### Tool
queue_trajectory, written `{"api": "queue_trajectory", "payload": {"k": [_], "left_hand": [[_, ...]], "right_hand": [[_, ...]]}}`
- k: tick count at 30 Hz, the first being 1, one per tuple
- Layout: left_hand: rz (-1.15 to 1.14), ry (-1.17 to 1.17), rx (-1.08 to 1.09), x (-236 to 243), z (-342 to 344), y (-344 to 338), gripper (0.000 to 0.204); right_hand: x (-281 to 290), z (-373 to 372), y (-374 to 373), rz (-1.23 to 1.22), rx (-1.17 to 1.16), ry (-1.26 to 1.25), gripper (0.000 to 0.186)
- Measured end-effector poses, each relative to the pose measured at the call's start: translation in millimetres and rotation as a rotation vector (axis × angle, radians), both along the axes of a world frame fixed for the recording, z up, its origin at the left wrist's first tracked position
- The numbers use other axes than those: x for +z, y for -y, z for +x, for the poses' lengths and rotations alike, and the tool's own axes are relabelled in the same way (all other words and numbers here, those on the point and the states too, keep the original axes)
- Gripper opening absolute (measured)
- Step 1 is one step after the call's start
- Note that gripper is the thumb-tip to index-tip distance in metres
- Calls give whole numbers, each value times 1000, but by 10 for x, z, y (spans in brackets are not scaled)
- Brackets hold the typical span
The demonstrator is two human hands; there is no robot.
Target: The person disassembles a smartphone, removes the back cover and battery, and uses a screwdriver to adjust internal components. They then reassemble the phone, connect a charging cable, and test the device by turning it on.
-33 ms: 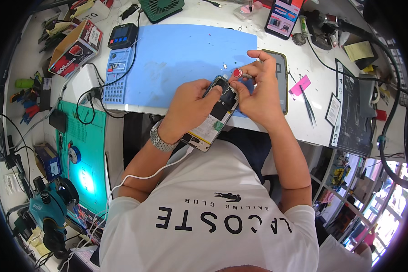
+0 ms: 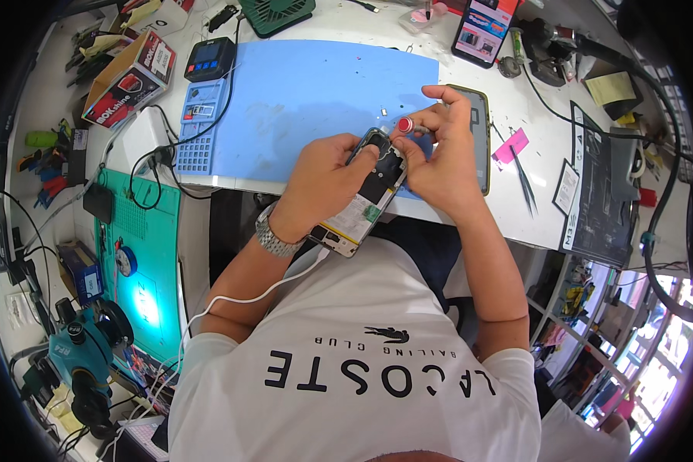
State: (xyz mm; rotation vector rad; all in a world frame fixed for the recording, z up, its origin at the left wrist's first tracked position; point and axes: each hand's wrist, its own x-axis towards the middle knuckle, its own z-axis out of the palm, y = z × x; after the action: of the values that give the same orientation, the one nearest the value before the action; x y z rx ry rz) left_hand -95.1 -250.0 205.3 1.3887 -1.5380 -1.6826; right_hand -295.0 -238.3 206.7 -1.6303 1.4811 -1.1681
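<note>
An opened phone [image 2: 367, 202], its back cover off and its inner parts bare, is tilted over the bench's near edge. My left hand [image 2: 323, 181] grips it from the left, thumb lying across the upper part. A white cable [image 2: 321, 256] runs into its lower end. At the phone's upper right edge is my right hand [image 2: 443, 158], thumb and fingertips closed close against it. Tucked among those fingers is a slim screwdriver-like tool with a red round cap [image 2: 405, 124]; its tip is hidden.
A blue mat [image 2: 308, 85] lies beneath and beyond the hands. Right of it are a dark tablet-like panel [image 2: 477, 146], tweezers [image 2: 523, 181] and a pink slip [image 2: 510, 145]. A lit phone [image 2: 483, 35] stands behind. At left are a green mat [image 2: 150, 231] and a microscope [image 2: 88, 350].
</note>
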Motion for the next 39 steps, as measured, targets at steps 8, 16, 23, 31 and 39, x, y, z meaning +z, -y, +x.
{"api": "queue_trajectory", "payload": {"k": [8, 16, 23, 31, 39], "left_hand": [[-54, 28, -19, -37, 20, 9, 33], [-74, 77, -34, 18, 15, 16, 33], [-81, 28, 14, -47, -9, 2, 34], [-8, -21, 8, -64, -10, -1, 31], [4, -19, 12, 14, -13, -2, 32]], "right_hand": [[61, 47, -38, -165, 47, -222, 54], [132, 97, -42, -176, 25, -297, 52], [208, 17, -44, 2, 0, -150, 61], [53, -21, -79, -255, -192, -10, 56], [-89, 50, -22, -430, -50, 292, 69]]}}
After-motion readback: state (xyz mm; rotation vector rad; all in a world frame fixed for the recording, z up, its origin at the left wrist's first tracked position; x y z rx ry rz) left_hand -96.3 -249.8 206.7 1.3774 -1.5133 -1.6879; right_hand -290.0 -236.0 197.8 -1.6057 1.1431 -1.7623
